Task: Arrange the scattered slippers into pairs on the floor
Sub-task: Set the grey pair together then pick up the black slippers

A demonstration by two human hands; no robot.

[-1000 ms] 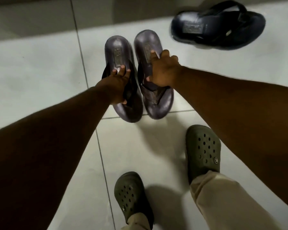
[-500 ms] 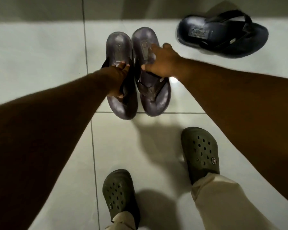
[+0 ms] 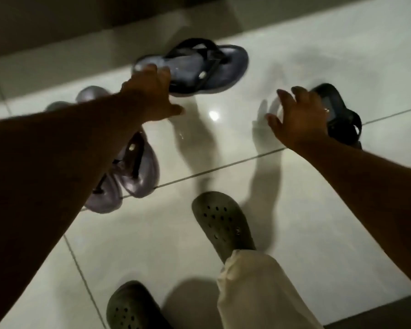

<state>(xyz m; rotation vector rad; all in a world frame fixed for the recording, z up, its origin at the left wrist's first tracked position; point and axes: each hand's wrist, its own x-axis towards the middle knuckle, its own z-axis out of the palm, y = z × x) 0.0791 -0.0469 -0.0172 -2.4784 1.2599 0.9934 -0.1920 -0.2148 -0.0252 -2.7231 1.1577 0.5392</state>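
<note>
Two purple-grey flip-flops lie side by side on the white tiled floor at the left, partly hidden under my left forearm. A dark blue flip-flop with black straps lies sideways farther back. My left hand reaches over its heel end, fingers spread, touching or just above it. Another dark flip-flop lies at the right, partly hidden behind my right hand, which hovers open just in front of it, holding nothing.
My own feet wear olive-green clogs, one in the middle and one at the bottom edge, with a beige trouser leg. A dark wall base runs along the back.
Both hands have let go of the purple-grey pair, which now rests on the floor. My left hand moved to the dark blue flip-flop and my right hand swung right toward the other dark one.
</note>
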